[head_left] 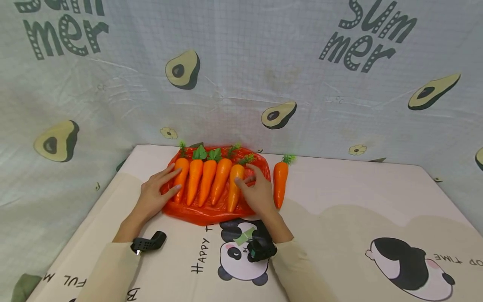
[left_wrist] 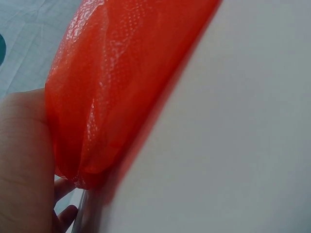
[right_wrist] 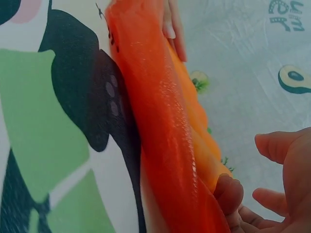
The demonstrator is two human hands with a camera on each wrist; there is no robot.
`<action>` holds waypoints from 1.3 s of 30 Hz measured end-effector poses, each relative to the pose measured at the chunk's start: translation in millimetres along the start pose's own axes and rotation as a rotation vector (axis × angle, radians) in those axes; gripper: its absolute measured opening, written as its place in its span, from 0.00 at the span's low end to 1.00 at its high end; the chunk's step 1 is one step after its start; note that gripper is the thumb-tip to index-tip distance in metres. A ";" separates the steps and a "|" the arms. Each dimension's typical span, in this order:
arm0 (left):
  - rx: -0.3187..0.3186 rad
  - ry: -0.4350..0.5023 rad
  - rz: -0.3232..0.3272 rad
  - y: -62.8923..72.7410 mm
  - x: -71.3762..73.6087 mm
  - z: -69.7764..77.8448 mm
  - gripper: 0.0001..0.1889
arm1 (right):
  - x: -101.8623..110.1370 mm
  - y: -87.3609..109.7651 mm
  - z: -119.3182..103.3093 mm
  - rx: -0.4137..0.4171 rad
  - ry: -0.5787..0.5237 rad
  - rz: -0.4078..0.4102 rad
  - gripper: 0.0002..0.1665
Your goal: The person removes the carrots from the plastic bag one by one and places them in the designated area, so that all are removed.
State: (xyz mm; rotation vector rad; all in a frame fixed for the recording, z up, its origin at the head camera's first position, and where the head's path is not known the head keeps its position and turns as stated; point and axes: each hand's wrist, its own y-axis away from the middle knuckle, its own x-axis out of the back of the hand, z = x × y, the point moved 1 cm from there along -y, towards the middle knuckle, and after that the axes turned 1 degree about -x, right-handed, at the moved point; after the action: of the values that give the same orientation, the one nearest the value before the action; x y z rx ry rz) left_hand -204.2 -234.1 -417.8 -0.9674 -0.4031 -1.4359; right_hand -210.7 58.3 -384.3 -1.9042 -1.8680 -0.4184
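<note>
Several orange carrots (head_left: 208,178) with green tops lie side by side on a red plastic bag (head_left: 196,214). At the bag's left side is my left hand (head_left: 156,191), its extended fingers and thumb reaching onto the leftmost carrot (head_left: 181,178). The left wrist view shows that thumb (left_wrist: 24,155) against the glossy bag (left_wrist: 116,77). My right hand (head_left: 258,191) is over the bag's right part, around the rightmost carrot on it (head_left: 235,193). In the right wrist view its fingers (right_wrist: 269,200) are spread and loosely bent, one fingertip meeting the carrot's side.
Another carrot (head_left: 280,184) lies on the table just right of the bag. A patterned cloth with panda drawings (head_left: 245,260) covers the table (head_left: 332,188). Behind it hangs a pale curtain (head_left: 226,92) printed with avocados. Black wrist cameras (head_left: 149,243) sit on both wrists.
</note>
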 end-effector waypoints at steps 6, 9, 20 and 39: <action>-0.004 0.001 0.001 1.1 0.5 -0.7 0.29 | -5.9 -1.4 2.7 0.008 0.055 0.018 0.35; -0.014 0.002 0.004 0.9 0.9 0.2 0.29 | -7.0 -2.4 4.8 0.006 0.068 0.022 0.35; -0.026 0.004 0.014 0.0 0.8 1.4 0.28 | -14.8 -5.4 12.3 0.003 0.049 -0.010 0.41; -0.021 -0.009 0.004 -0.3 -0.6 -1.8 0.29 | -19.7 -5.8 15.9 -0.008 0.083 -0.031 0.46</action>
State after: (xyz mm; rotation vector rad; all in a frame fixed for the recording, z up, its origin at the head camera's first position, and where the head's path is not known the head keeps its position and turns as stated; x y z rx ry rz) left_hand -205.1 -235.1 -419.2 -0.9915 -0.3933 -1.4351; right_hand -218.7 49.3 -407.3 -1.8368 -1.8464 -0.5077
